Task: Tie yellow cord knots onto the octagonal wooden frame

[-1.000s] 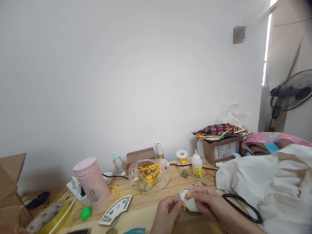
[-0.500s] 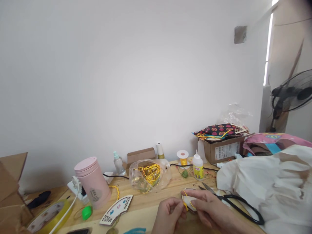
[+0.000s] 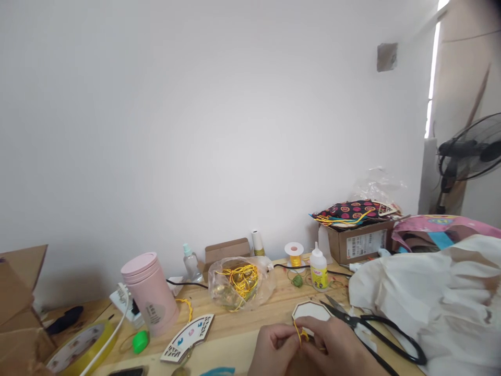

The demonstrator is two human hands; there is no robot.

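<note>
Both hands meet at the front of the table over a thin yellow cord (image 3: 298, 330). My left hand (image 3: 274, 349) pinches the cord between thumb and forefinger. From the other side, my right hand (image 3: 334, 344) also has its fingertips closed on the yellow cord, close to the left fingertips. Just beyond the fingers lies a white octagonal plaque (image 3: 311, 310) with a dark edge, its near part hidden by the hands. Black-handled scissors (image 3: 376, 326) lie open to the right of my right hand, partly under the forearm.
A glue bottle (image 3: 318, 269), a spool of yellow cord (image 3: 294, 255) and a plastic bag of cords (image 3: 240, 282) stand behind the hands. Leftward are a fan-shaped plaque (image 3: 188, 338), a pink canister (image 3: 151, 295) and yellow tape (image 3: 80, 349). White cloth (image 3: 426, 297) covers the right side.
My right hand has drawn back from the octagonal plaque, uncovering more of its face. Its fingers have come in against the left fingertips at the yellow cord.
</note>
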